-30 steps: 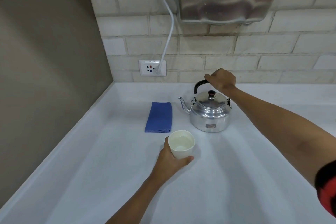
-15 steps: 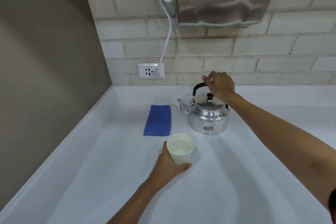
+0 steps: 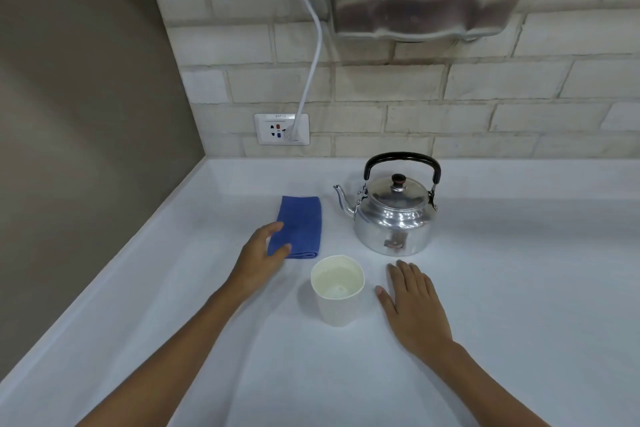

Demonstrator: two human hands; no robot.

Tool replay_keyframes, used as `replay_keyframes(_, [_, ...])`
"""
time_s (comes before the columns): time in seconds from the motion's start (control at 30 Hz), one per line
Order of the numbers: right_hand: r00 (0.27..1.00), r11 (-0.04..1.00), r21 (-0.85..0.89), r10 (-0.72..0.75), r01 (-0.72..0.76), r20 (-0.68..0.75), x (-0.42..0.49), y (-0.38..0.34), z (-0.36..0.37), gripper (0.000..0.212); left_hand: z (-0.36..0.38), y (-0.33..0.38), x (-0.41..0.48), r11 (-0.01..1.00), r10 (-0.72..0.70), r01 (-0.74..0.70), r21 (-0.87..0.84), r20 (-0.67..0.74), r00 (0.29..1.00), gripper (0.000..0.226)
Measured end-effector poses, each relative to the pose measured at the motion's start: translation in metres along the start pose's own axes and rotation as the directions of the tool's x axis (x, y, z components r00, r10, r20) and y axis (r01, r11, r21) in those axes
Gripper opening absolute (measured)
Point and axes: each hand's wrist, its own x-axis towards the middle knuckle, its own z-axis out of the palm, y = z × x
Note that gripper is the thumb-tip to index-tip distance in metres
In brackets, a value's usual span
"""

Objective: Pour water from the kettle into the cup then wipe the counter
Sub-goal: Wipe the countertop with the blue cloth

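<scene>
Head view shows the left hand (image 3: 258,255) open at the near left corner of the folded blue cloth (image 3: 301,225), thumb and fingers touching it, not yet pinched. Right hand (image 3: 414,305) lies flat and empty beside the cup (image 3: 337,291) at centre frame. Best to pinch the whole fold, lift clear, and sweep away from the filled cup; the kettle (image 3: 394,215) stands just behind.

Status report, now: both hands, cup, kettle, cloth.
Left hand open, fingers on folded blue cloth. Right hand flat on white counter, empty. White paper cup holds water; silver metal kettle upright. Nothing blocking.
</scene>
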Motion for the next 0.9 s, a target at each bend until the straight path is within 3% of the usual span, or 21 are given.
replay_keyframes(0.13, [1.000,1.000,-0.018,-0.004,0.004,0.003,0.001,-0.001,0.001,0.060,0.022,-0.001,0.045,0.984,0.008,-0.011,0.175,0.016,1.000,0.050])
replay_keyframes(0.3, [1.000,1.000,-0.023,-0.001,0.001,0.015,0.000,-0.002,0.001,0.061,0.045,-0.007,0.092,0.824,0.003,-0.063,0.562,0.106,0.994,0.057])
replay_keyframes(0.57, [1.000,0.999,-0.047,-0.005,0.004,-0.009,0.001,-0.004,0.002,0.060,0.078,-0.022,0.124,0.734,-0.080,-0.027,0.679,0.126,0.989,0.057])
replay_keyframes(0.67, [1.000,0.998,-0.064,-0.012,0.011,-0.003,0.000,-0.005,0.001,0.060,0.081,-0.021,0.120,0.705,-0.051,-0.126,0.698,0.227,0.973,0.054])
replay_keyframes(0.77, [1.000,0.997,-0.070,-0.010,0.009,-0.014,0.000,-0.004,0.000,0.059,0.080,-0.019,0.099,0.660,0.047,-0.314,0.683,0.379,0.924,0.052])
replay_keyframes(0.83, [1.000,0.999,-0.048,-0.015,0.014,-0.019,0.000,-0.004,-0.001,0.059,0.071,-0.022,0.080,0.577,0.162,-0.469,0.669,0.469,0.868,0.051])
replay_keyframes(0.9, [1.000,0.999,-0.030,-0.018,0.018,-0.016,0.000,-0.003,-0.001,0.059,0.053,-0.030,0.057,0.486,0.273,-0.629,0.606,0.579,0.768,0.050])
